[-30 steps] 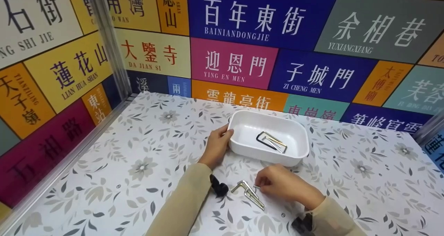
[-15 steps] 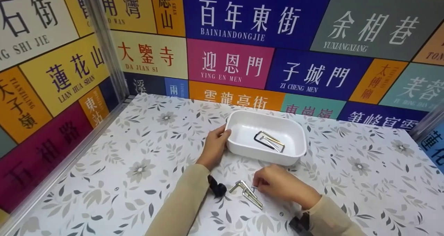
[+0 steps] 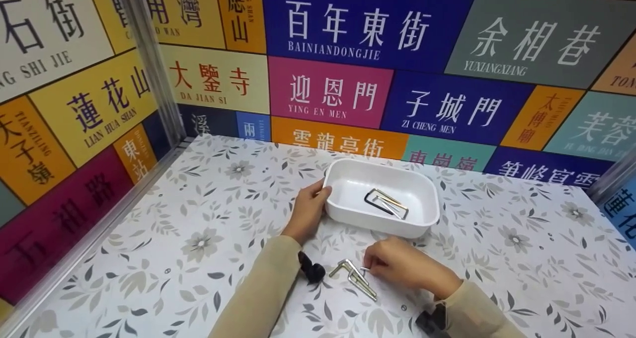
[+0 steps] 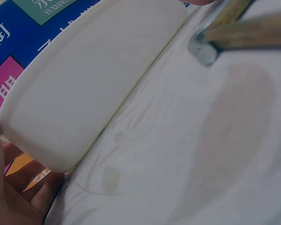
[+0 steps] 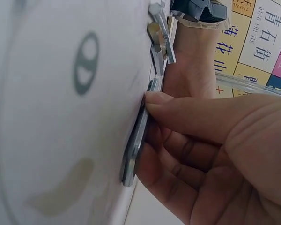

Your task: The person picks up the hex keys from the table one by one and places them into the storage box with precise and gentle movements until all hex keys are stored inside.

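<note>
The silver hex key (image 5: 132, 161) in your right hand (image 3: 402, 263) is a straight, bright metal rod as far as you can see it, with flat facets along its length and a blunt, cut-off end. Your hand covers part of it, so you cannot tell whether it has a bent arm.

You pinch it between your thumb and curled fingers, low over the patterned tabletop (image 3: 497, 283); in the head view only a short pale tip shows at your fingertips. Just beside that tip, between your right hand and your left forearm, lie several loose keys (image 5: 164, 37), bent into L shapes and overlapping, some silver and some brassy.

Your left hand (image 3: 307, 211) is partly closed around the left end of the white tray (image 3: 372, 222), its thumb at the rim and its fingers bent around the corner; it has hold of the tray alone.

The tray is a rounded rectangle standing upright on the table, beyond the loose keys. On its floor, toward the right of the middle, a black key (image 3: 377, 206), a gold key (image 3: 390, 199) and thin silver keys (image 3: 390, 207) lie crossed over one another; you cannot make out exactly how many.
</note>
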Motion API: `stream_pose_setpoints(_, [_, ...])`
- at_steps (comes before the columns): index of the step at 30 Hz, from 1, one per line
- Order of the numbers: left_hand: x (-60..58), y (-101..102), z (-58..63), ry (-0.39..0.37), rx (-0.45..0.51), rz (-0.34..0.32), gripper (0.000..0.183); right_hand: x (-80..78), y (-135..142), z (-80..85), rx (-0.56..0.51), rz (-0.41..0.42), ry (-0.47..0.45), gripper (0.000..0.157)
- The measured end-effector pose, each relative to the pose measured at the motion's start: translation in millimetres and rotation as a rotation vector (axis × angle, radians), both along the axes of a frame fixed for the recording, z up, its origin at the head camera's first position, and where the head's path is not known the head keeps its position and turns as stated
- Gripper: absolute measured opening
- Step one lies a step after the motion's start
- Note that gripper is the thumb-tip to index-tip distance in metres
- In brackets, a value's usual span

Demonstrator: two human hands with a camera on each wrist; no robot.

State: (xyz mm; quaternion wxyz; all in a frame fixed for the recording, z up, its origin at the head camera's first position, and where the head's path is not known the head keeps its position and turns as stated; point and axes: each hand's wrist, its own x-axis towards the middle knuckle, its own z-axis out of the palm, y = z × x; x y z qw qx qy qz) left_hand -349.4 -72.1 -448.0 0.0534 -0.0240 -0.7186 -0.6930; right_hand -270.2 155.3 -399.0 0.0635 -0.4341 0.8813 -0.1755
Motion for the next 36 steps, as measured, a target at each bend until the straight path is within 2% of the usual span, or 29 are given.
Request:
stream_pose_setpoints(4, [-0.6,0.7,-1.7,0.026,-0.008,0.005,0.051,0.8,0.1,-0.6,-0.006,-0.017,-0.010,0.013])
stream_pose_setpoints(9, [-1.5,2.0,-0.9,-0.006,0.013,-0.007,0.051,0.2,0.5,-0.5,-0.010,-0.040,-0.040,0.012])
stream_pose_setpoints(15, [-2.1,0.9,-0.2,-0.020,0.030,0.002,0.051,-1.6,-0.4,-0.9,-0.016,-0.039,-0.029,0.011])
stream_pose_setpoints(22, [-2.4,1.1,0.4,-0.035,-0.004,-0.002,0.052,-1.5,1.4,-0.7,-0.008,-0.064,-0.041,0.011])
stream_pose_setpoints(28, [-3.5,2.4,-0.2,-0.049,0.005,-0.007,0.050,-0.6,4.2,2.0,-0.010,-0.061,-0.046,0.010])
stream_pose_setpoints(36, [-3.1,0.6,-1.8,0.016,-0.032,0.018,0.050,-0.5,1.1,1.5,0.003,-0.006,-0.051,0.013])
